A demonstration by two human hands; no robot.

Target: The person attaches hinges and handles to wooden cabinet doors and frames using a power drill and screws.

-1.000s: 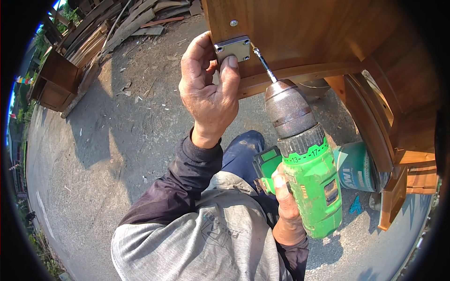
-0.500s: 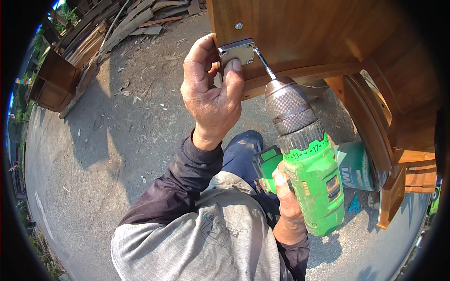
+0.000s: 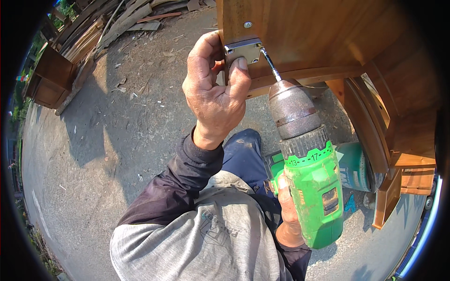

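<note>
My right hand (image 3: 287,210) is wrapped round the grip of a green cordless drill (image 3: 315,196), mostly behind the drill's body. From its knurled chuck (image 3: 291,108) a slim driver bit (image 3: 270,63) reaches up to the right corner of a small metal plate (image 3: 244,50). That plate lies against the edge area of a brown wooden furniture panel (image 3: 304,33). With the thumb on the plate's face and fingers curled behind the panel's edge, my left hand (image 3: 215,91) pinches it in place. A screw head (image 3: 248,25) sits in the wood just above the plate.
A teal bucket (image 3: 354,166) stands on the concrete under the curved wooden frame (image 3: 368,122) at right. Near it lies a small blue item (image 3: 350,203). A wooden cabinet piece (image 3: 52,77) and a heap of scrap boards (image 3: 101,28) are at far left.
The panel, plate and left hand appear slightly further right in the picture. The drill body has swung a little lower, while its bit stays at the plate's right corner.
</note>
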